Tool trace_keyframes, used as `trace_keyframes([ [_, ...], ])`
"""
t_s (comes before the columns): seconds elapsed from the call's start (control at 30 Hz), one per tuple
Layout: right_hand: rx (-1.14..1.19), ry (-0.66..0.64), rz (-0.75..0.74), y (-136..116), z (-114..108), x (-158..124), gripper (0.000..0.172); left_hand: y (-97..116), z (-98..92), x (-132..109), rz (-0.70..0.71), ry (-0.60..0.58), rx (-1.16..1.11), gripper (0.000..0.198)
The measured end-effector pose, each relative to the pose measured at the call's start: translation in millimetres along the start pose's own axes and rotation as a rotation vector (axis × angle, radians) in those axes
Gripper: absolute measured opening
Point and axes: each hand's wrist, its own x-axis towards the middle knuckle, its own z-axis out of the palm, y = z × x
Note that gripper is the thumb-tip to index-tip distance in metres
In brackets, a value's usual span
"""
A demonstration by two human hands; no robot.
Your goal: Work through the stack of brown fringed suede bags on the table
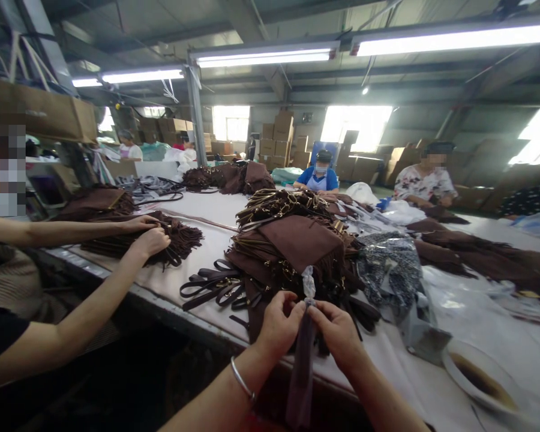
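Note:
My left hand [279, 324] and my right hand [337, 333] meet at the table's front edge. Fingers of both are closed in a pinch on a narrow clear plastic sleeve [300, 372]. Its crumpled top end [308, 282] sticks up above my fingertips, and the long part hangs down between my wrists. Something dark shows through the lower part; I cannot make out what. Just beyond my hands lies a tall pile of brown fringed bags [297, 240] with gold-coloured clasps. Dark looped straps [216, 285] spread to its left.
At left, a co-worker's hands [150, 237] handle another fringed brown stack [117, 243]. A grey patterned plastic bundle [389, 270] and a round container with brown contents [481, 378] are on the right. Two people [319, 174] sit across the table. Cardboard boxes [279, 141] stand behind.

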Motion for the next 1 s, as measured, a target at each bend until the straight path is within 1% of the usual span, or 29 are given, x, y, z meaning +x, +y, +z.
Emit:
trace_keyframes([
  [0.03,0.025,-0.007,0.008,1.6,-0.4,0.6,0.041,-3.1,1.2,-1.9,-0.094,-0.049,-0.081,0.028],
  [0.07,0.033,-0.007,0.008,2.7,-0.8,1.3,0.043,-5.2,3.0,-4.3,-0.157,-0.109,-0.139,0.029],
  [0.1,0.028,-0.005,0.003,3.1,-1.0,2.3,0.044,-6.0,5.2,-7.1,-0.185,-0.150,-0.169,0.028],
  [0.13,0.016,-0.001,-0.003,2.9,-1.1,3.5,0.044,-5.8,7.4,-9.9,-0.181,-0.162,-0.163,0.028],
  [0.27,-0.019,0.037,0.010,-2.2,0.1,9.8,0.038,-0.5,12.0,-17.5,-0.043,-0.065,0.011,0.028],
  [0.33,0.076,0.043,0.058,-5.3,0.9,12.0,0.033,0.3,12.0,-17.3,-0.008,-0.055,0.026,0.027],
  [0.37,0.160,0.026,0.091,-6.7,1.1,12.4,0.031,-0.5,12.0,-16.3,-0.026,-0.068,-0.009,0.027],
  [0.4,0.256,-0.007,0.127,-8.2,1.3,12.4,0.029,-2.1,12.2,-15.1,-0.079,-0.099,-0.081,0.027],
  [0.47,0.427,-0.107,0.200,-10.9,1.6,11.6,0.025,-6.8,13.1,-12.6,-0.263,-0.201,-0.310,0.028],
  [0.53,0.535,-0.166,0.273,-13.2,2.6,11.1,0.021,-11.6,13.4,-10.6,-0.430,-0.313,-0.542,0.032],
  [0.57,0.569,-0.168,0.307,-13.7,3.4,11.2,0.019,-13.1,12.7,-9.8,-0.469,-0.358,-0.610,0.035],
  [0.6,0.593,-0.150,0.336,-13.6,4.1,11.6,0.017,-13.7,11.0,-8.7,-0.470,-0.395,-0.621,0.036],
  [0.63,0.604,-0.126,0.360,-12.6,4.5,12.1,0.015,-13.3,8.2,-7.3,-0.437,-0.422,-0.575,0.035],
  [0.67,0.599,-0.107,0.375,-10.7,4.3,12.7,0.014,-11.8,4.2,-5.0,-0.369,-0.433,-0.482,0.034],
  [0.7,0.569,-0.089,0.381,-7.7,3.4,13.2,0.014,-9.4,-0.8,-1.7,-0.273,-0.415,-0.359,0.034],
  [0.73,0.512,-0.058,0.372,-3.9,1.5,13.4,0.016,-6.4,-6.5,2.9,-0.160,-0.356,-0.225,0.033],
  [0.8,0.329,0.081,0.308,4.5,-4.6,12.7,0.023,0.5,-17.7,15.7,0.050,-0.137,-0.002,0.029],
  [0.83,0.221,0.177,0.252,8.1,-8.0,11.6,0.026,3.8,-22.2,23.7,0.117,-0.018,0.059,0.028],
  [0.87,0.121,0.265,0.186,10.3,-10.8,9.9,0.029,6.8,-25.4,32.2,0.153,0.078,0.087,0.028],
  [0.9,0.039,0.323,0.123,10.9,-12.7,7.7,0.031,9.6,-27.2,40.8,0.166,0.127,0.088,0.029],
  [0.93,-0.021,0.331,0.069,9.5,-13.1,5.1,0.033,12.0,-27.8,48.9,0.159,0.121,0.069,0.029],
  [0.97,-0.060,0.298,0.028,6.1,-11.7,2.2,0.035,14.3,-27.6,56.2,0.135,0.068,0.036,0.029],
  [1.0,-0.086,0.238,0.001,1.0,-8.8,-0.7,0.037,16.7,-27.0,62.3,0.093,-0.010,-0.005,0.029],
])
